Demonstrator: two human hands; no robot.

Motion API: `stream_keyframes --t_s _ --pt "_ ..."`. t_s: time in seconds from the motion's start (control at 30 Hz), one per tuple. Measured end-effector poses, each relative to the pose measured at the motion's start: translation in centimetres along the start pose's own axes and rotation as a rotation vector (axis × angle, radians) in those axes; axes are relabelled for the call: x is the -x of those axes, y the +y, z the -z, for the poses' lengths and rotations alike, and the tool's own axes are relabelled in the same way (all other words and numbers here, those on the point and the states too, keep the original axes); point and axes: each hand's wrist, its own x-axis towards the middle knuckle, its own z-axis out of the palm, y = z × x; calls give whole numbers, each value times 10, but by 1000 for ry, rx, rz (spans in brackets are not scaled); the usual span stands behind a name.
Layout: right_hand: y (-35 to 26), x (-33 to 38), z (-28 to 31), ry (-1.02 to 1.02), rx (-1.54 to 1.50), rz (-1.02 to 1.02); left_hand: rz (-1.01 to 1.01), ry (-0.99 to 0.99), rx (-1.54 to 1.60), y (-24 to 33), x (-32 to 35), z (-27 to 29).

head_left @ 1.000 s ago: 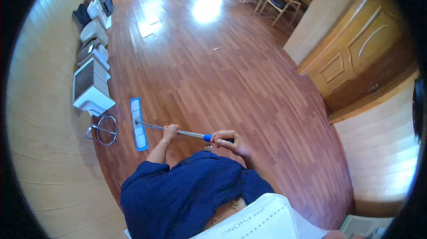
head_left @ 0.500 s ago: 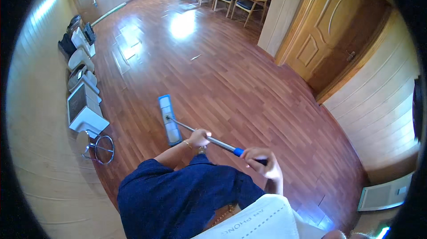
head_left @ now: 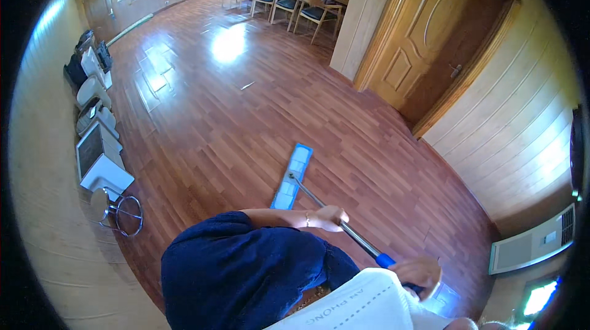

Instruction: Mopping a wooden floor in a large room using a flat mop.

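Here, the left hand (head_left: 328,218) and right hand (head_left: 420,273) wrap fingers (head_left: 338,214) around the mop pole (head_left: 361,240), the flat mop head (head_left: 286,195) beyond them.

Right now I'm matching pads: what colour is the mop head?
Mop head: pale, edged bright blue; head view.

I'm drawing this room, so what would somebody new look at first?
Probably the flat blue-and-white rectangular mop head, on the reddish-brown plank floor straight ahead. Its silver metal pole slants back to the left hand and right hand. Farther ahead, bright white glare shines off the floor.
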Motion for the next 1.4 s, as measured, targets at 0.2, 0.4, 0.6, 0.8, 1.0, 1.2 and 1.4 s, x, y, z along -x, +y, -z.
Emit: stream_keyframes --t_s 0.2,0.4,0.6,0.8,1.0,1.2,1.4 --pt "-48 -27 33 -331 340 290 6 -48 72 45 -7 -19" --pt "-49 -57 16 -379 186 441 99 160 -23 79 43 -5" --pt "-24 -77 -4 -440 -119 475 437 406 -99 107 104 9" --pt "-19 -122 -40 -704 -407 396 673 566 -255 137 166 33" --pt "-6 -124 -87 -852 -699 381 834 740 -306 173 235 8" --pt "8 -114 -173 -984 -1262 294 1025 838 -443 199 303 -18" --pt "-14 -89 -236 -1003 -1242 68 1185 917 -567 222 378 -35"
